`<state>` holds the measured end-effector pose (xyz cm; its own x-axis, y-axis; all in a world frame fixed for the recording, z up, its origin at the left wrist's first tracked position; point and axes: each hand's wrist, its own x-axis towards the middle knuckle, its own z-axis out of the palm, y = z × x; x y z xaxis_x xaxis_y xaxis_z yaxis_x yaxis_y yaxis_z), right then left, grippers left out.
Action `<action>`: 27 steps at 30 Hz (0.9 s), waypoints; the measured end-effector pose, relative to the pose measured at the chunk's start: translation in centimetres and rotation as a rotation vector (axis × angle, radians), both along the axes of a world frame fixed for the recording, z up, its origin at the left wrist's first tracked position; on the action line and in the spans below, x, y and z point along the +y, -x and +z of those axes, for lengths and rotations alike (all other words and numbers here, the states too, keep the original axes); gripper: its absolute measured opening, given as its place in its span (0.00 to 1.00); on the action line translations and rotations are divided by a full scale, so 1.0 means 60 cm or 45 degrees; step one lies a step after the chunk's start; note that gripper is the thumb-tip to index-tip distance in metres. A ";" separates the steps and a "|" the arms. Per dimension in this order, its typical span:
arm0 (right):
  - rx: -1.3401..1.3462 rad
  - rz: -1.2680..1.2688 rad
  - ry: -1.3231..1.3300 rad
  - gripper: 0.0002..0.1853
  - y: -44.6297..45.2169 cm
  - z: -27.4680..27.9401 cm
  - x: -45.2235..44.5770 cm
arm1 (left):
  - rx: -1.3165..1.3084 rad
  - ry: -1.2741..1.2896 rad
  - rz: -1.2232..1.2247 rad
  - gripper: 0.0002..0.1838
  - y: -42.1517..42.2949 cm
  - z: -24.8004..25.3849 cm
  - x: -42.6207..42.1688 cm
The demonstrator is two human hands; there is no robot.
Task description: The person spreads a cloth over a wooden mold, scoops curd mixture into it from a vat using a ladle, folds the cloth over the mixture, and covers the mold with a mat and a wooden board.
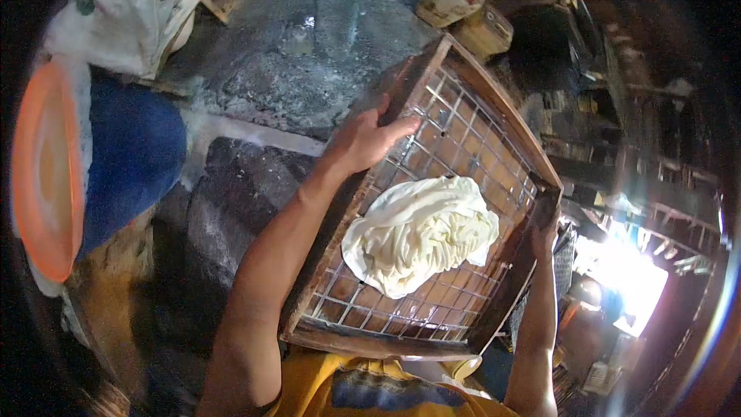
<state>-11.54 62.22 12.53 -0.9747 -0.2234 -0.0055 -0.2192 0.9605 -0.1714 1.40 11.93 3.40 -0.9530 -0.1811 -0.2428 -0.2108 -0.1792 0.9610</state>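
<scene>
A wooden frame tray (pixel 505 104) with a metal wire grid across it is held tilted in front of my body. My left hand (pixel 367 139) grips its left side, with the thumb laid over the rim onto the grid. On the opposite side, my right hand (pixel 545 233) holds the right edge; its fingers are in shadow and partly hidden by the wood. A damp-looking, crumpled cream-white cloth (pixel 424 235) lies bunched in folds on the grid, nearer the lower part of the tray. Neither hand touches the cloth.
To the left, an orange basin (pixel 76 224) sits beside a blue barrel (pixel 135 162), with a white printed sack (pixel 127 15) above them. Two dirty jerrycans (pixel 448 1) stand beyond the tray on rough grey floor (pixel 262 54). Bright light enters through an opening (pixel 633 286) at right.
</scene>
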 end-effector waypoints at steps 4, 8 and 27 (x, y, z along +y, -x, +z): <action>0.159 0.018 0.024 0.35 -0.026 0.005 -0.083 | -0.152 0.271 0.087 0.43 -0.009 0.038 -0.028; 0.732 0.250 -0.220 0.35 -0.068 -0.008 -0.177 | -0.233 0.560 0.045 0.53 -0.003 0.017 -0.053; 0.468 0.239 1.304 0.16 -0.215 0.041 -0.509 | 0.891 1.244 -0.404 0.61 0.045 -0.003 -0.136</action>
